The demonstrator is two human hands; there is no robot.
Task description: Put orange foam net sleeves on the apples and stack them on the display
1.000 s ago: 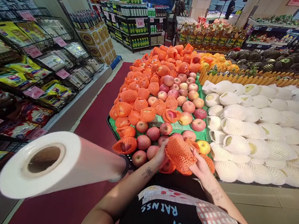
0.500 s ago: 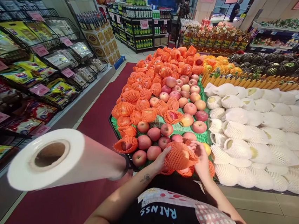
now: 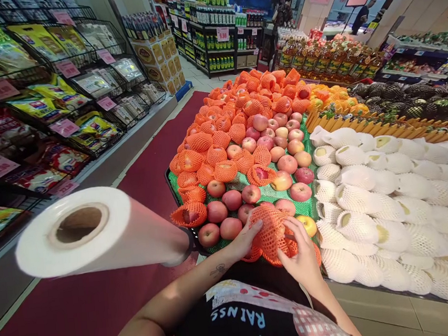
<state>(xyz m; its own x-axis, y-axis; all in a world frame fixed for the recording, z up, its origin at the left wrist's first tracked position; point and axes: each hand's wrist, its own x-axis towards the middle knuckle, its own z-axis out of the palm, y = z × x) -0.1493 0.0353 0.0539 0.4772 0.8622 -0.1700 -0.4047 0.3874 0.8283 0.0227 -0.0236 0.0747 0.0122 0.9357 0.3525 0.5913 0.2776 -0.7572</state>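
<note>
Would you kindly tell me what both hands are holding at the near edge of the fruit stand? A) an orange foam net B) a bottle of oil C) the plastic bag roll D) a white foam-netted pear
A: the left hand and the right hand both grip an orange foam net at the near edge of the apples, while the bag roll sits apart to the left, untouched.

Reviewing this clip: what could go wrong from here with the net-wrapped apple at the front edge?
Both the left hand and right hand work the orange foam net right at the display's front edge, so the apple inside might slip and drop to the floor. Loose bare apples sit close beside the left hand; a nudge could set them rolling.
</note>
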